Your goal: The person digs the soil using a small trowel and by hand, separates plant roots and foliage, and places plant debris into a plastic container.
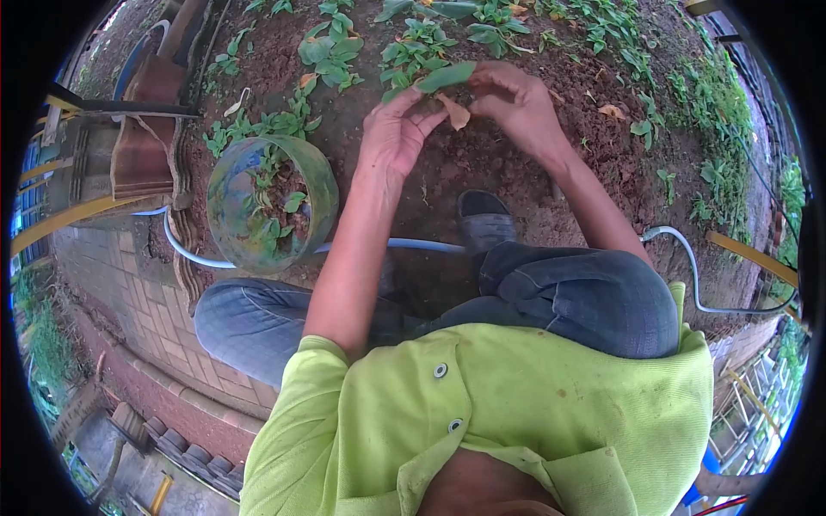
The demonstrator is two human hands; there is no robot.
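Observation:
Above the soil bed, both my hands hold a plant piece between them: a broad green leaf (446,77) with a dry brown leaf (455,112) hanging just below it. My left hand (397,133) is closed at the leaf's left end, palm partly turned up. From the other side, my right hand (519,103) pinches the right end with thumb and fingers curled. The exact contact of some fingertips is hidden behind the leaves. Left of my left forearm stands a round, dirt-stained bucket (322,189) holding pulled green plants (275,225) and some brown bits.
Low leafy plants (417,47) grow across the reddish soil (594,129) in front of me. A light blue hose (422,245) runs behind the bucket and past my shoe (486,219). Upright roof tiles (182,224) edge the bed at left, beside brick paving (142,284).

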